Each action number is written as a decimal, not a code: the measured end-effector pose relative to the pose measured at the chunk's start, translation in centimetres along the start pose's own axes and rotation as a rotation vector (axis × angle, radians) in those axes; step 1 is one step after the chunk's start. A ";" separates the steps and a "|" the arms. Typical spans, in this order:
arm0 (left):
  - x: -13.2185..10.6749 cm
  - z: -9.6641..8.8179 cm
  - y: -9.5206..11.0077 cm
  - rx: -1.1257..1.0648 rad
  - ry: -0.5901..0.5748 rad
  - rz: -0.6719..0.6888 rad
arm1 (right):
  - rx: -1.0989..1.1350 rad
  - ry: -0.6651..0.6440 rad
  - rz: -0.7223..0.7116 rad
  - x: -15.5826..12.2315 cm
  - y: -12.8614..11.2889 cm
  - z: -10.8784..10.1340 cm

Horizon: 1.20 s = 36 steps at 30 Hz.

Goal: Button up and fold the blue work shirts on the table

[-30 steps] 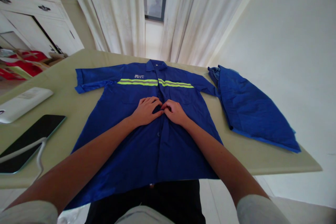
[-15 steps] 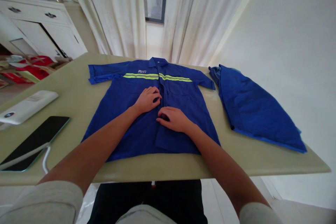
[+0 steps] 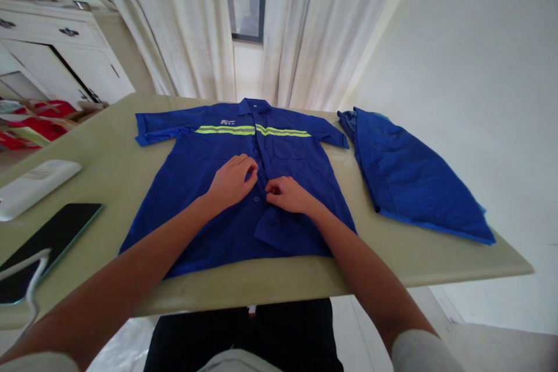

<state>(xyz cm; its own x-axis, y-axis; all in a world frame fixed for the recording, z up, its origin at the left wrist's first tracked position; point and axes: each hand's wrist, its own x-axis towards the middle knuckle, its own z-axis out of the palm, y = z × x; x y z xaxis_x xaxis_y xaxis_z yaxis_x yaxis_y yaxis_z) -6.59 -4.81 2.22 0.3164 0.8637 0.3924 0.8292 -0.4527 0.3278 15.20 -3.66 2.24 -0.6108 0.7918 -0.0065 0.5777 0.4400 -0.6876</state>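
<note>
Shirt soft, light, limp; pinch at front edge. Left hand and right hand fingertips pinching it mid-front.

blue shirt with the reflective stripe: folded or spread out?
Spread. The shirt lies flat, front up, on the table, both short sleeves out sideways, collar at the far end. Left hand and right hand rest at its placket.

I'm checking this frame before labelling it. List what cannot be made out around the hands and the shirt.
- Head view: the button under the right hand is hidden by its fingers, so fastened or not is unclear.
- The white chest print on the blue shirt is too small to read.
- The phone is cut off by the left edge.
- The folded blue garment hides its own shape.
- Left hand: its grip is unclear.
</note>
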 end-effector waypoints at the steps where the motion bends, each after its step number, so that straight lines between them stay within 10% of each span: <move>1: -1.0 -0.2 0.2 -0.048 -0.044 -0.002 | 0.067 0.001 0.007 0.1 0.2 0.0; 6: -3.8 -0.4 -0.2 -0.220 -0.271 0.075 | 0.449 -0.065 0.097 0.6 1.1 0.2; 14: -4.0 -1.1 1.2 -0.277 -0.266 0.138 | 0.703 -0.141 0.129 0.1 0.6 -0.4; 36: -4.3 -0.7 2.2 -0.328 -0.205 0.006 | 0.613 -0.099 -0.014 0.0 0.7 0.4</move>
<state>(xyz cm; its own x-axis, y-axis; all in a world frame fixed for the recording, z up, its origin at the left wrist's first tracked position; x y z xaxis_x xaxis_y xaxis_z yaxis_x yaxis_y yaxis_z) -6.43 -9.72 1.87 0.4341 0.8720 0.2261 0.6458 -0.4762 0.5968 15.35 -3.49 1.48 -0.6804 0.7316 -0.0413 0.1706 0.1034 -0.9799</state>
